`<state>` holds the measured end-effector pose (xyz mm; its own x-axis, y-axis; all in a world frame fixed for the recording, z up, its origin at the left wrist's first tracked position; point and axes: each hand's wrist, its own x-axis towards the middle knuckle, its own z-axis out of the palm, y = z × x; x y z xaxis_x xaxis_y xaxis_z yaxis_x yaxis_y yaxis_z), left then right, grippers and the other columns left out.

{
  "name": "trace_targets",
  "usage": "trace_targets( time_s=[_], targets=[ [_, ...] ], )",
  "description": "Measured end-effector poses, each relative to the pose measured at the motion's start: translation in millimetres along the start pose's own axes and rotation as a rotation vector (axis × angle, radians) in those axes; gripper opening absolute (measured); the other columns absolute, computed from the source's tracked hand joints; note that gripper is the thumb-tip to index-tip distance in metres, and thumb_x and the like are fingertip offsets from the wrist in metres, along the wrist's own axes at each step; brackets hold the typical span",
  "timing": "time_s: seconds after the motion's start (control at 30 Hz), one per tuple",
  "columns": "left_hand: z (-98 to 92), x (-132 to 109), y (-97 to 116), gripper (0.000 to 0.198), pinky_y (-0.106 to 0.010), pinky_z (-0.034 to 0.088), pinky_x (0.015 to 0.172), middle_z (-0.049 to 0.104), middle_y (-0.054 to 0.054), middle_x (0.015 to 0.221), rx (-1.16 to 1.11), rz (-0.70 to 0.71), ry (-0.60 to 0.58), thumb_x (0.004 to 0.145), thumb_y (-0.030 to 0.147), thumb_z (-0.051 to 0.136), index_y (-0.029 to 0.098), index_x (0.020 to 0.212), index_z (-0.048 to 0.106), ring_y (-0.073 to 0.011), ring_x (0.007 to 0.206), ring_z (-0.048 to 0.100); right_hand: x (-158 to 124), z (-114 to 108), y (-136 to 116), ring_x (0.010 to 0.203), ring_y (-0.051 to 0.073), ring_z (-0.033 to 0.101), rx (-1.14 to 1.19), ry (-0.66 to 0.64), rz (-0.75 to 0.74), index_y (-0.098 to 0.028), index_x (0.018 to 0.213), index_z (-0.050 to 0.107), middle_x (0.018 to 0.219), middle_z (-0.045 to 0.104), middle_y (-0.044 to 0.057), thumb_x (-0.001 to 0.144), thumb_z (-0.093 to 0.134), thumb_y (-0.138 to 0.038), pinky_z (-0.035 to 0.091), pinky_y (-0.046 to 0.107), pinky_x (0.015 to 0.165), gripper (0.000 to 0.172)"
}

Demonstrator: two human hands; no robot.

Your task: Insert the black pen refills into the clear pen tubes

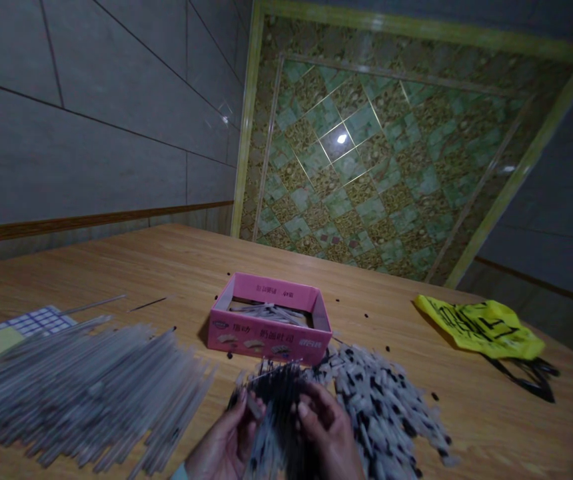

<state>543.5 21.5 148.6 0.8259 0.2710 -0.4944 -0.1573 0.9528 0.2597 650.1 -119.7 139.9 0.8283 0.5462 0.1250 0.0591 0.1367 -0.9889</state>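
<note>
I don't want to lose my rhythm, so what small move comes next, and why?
Perhaps bring your right hand toward the grey piece in your left hand: that hand seems to grip it, and both hands are close together by the dark sticks.

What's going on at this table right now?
A person's two bare hands are working over a heap of thin dark and pale pieces. The left hand holds a small greyish piece; the right hand is curled at the heap, too blurred to tell its grip. Clear thin tubes lie to the left, short white-and-black pieces to the right. Beyond, a pink box holds pale slender pieces.
</note>
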Motion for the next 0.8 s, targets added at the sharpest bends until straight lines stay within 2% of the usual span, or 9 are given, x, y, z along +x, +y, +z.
trace_targets(
  time_s=[0.1, 0.17, 0.33, 0.5, 0.7, 0.8],
  targets=[
    [4.3, 0, 0, 0.02, -0.015, 0.054, 0.043, 0.071, -0.008, 0.062, 0.021, 0.023, 0.016, 0.085, 0.008, 0.044, 0.009, 0.075, 0.062, -0.0138, 0.055, 0.068, -6, 12, 3, 0.053, 0.012, 0.056, 0.217, -0.075, 0.084, -0.017, 0.106, 0.063, 0.071, 0.064, 0.003, 0.067, 0.072, -0.042, 0.041, 0.02, 0.045, 0.047],
    [4.4, 0, 0, 0.017, -0.016, 0.054, 0.044, 0.071, -0.008, 0.062, 0.041, 0.044, 0.029, 0.084, 0.009, 0.046, 0.009, 0.076, 0.061, -0.0139, 0.055, 0.068, -8, 17, 4, 0.047, 0.011, 0.054, 0.304, -0.072, 0.114, -0.015, 0.099, 0.066, 0.065, 0.063, 0.003, 0.065, 0.074, -0.042, 0.041, 0.019, 0.042, 0.044],
    [-0.8, 4, -2, 0.008, -0.02, 0.056, 0.05, 0.072, -0.009, 0.069, 0.123, 0.204, 0.058, 0.079, 0.004, 0.054, 0.009, 0.083, 0.059, -0.0143, 0.057, 0.068, -13, 22, 2, 0.055, 0.016, 0.063, 0.393, -0.074, 0.18, -0.012, 0.081, 0.064, 0.068, 0.067, 0.009, 0.058, 0.08, -0.041, 0.048, 0.023, 0.048, 0.041],
    [-0.5, 3, -5, 0.012, -0.021, 0.056, 0.051, 0.072, -0.007, 0.07, 0.209, 0.273, 0.055, 0.073, 0.005, 0.061, 0.011, 0.083, 0.058, -0.0145, 0.056, 0.068, -17, 25, 3, 0.045, 0.013, 0.058, 0.355, -0.08, 0.149, -0.011, 0.078, 0.063, 0.057, 0.064, 0.005, 0.059, 0.079, -0.042, 0.045, 0.022, 0.041, 0.04],
    [3.7, -2, -7, 0.014, -0.02, 0.055, 0.05, 0.071, -0.008, 0.07, 0.299, 0.331, 0.046, 0.069, 0.008, 0.067, 0.011, 0.078, 0.059, -0.0149, 0.056, 0.067, -18, 28, 7, 0.049, 0.018, 0.059, 0.2, 0.053, 0.059, -0.014, 0.075, 0.065, 0.054, 0.061, 0.003, 0.054, 0.079, -0.046, 0.046, 0.025, 0.043, 0.041],
    [4.8, -4, -7, 0.017, -0.02, 0.054, 0.051, 0.071, -0.008, 0.068, 0.359, 0.359, 0.031, 0.066, 0.012, 0.07, 0.011, 0.077, 0.058, -0.0142, 0.055, 0.066, -19, 27, 10, 0.048, 0.016, 0.057, 0.039, 0.132, -0.064, -0.016, 0.07, 0.066, 0.054, 0.06, 0.002, 0.056, 0.076, -0.046, 0.046, 0.023, 0.045, 0.035]
  ],
)
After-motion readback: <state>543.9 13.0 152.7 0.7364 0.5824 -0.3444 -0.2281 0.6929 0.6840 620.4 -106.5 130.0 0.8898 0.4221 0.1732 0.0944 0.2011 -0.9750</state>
